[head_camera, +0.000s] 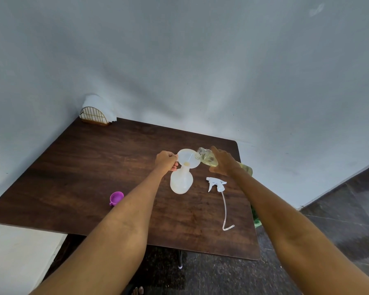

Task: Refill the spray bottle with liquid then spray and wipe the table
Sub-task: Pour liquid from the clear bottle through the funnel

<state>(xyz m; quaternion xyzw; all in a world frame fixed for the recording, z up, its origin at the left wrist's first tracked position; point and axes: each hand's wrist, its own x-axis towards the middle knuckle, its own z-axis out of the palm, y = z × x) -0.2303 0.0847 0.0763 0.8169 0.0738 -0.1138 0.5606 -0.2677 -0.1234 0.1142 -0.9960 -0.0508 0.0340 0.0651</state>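
A translucent white spray bottle [181, 181] stands upright on the dark wooden table [94, 167] with a white funnel [188, 157] seated in its neck. My left hand [166, 160] pinches the funnel's left rim. In my right hand [223, 160] is a clear refill bottle [207, 157] of yellowish liquid, tipped with its open mouth over the funnel's right edge. A little yellow liquid sits at the funnel's bottom. The white trigger sprayer head [216, 183] with its long dip tube lies on the table to the right of the bottle.
A purple cap [116, 198] lies on the table's left front. A wire napkin holder [94, 117] with white napkins stands at the far left corner against the wall. The table's right edge runs close to my right forearm; dark tiled floor lies beyond it.
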